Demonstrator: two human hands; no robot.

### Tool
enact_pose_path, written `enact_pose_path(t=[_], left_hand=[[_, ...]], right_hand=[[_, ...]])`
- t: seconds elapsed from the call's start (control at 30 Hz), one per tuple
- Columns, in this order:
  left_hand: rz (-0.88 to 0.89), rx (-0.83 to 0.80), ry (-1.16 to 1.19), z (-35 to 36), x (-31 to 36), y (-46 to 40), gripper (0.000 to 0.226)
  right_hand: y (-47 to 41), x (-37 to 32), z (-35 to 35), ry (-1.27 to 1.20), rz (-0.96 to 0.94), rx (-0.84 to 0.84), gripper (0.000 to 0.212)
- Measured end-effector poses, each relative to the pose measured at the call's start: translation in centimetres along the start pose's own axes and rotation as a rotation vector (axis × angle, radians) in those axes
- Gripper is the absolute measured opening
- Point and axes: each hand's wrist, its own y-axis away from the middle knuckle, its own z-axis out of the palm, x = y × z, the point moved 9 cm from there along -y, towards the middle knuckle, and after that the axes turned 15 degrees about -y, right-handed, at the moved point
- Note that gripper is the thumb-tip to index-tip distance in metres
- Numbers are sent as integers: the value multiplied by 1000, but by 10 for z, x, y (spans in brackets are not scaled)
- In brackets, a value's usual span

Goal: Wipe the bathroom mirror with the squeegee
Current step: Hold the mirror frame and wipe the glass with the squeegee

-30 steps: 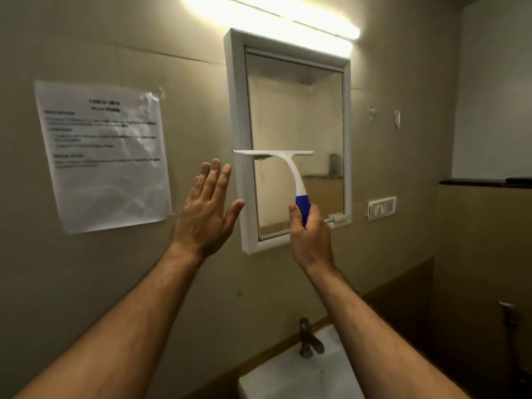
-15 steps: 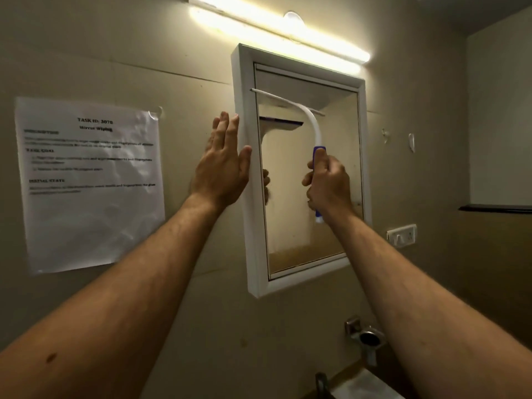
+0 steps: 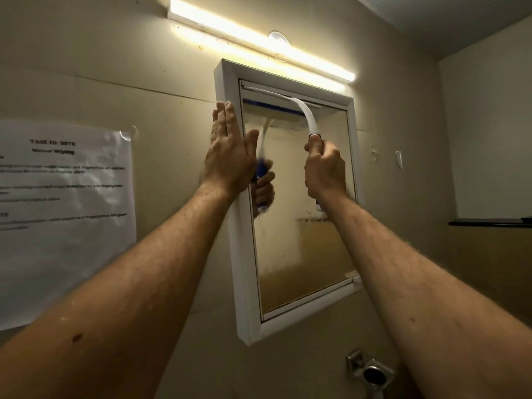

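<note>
Head view: right hand point(image 3: 324, 168) clamped on white blue-handled plastic squeegee point(image 3: 305, 113), blade at top edge of white-framed rectangular mirror point(image 3: 302, 226); left hand point(image 3: 230, 156) flat on frame; glass hazy, wiping judged barely begun

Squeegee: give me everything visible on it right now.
The squeegee has a curved white neck, apparently plastic, and a blue grip. Its long blade lies across the top of the mirror glass, just under the upper frame, seemingly against it. The right hand grips the handle, hiding most of it. Its reflection shows in the glass.
</note>
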Motion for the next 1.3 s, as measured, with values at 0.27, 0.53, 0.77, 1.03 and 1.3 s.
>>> enact_pose_path(t=[0.27, 0.53, 0.77, 1.03, 1.3], left_hand=[[-22, 119, 199, 19, -10, 3, 63], [-56, 133, 295, 27, -18, 15, 57], [-93, 140, 346, 26, -19, 25, 55], [-95, 136, 369, 28, -21, 27, 55], [-99, 132, 394, 30, -23, 28, 54]], right_hand=[[-5, 26, -1, 4, -11, -19, 39], [0, 20, -8, -29, -13, -18, 39], [-4, 8, 1, -42, 11, -49, 37], [35, 29, -18, -91, 96, -89, 36], [12, 1, 4, -184, 104, -73, 34]])
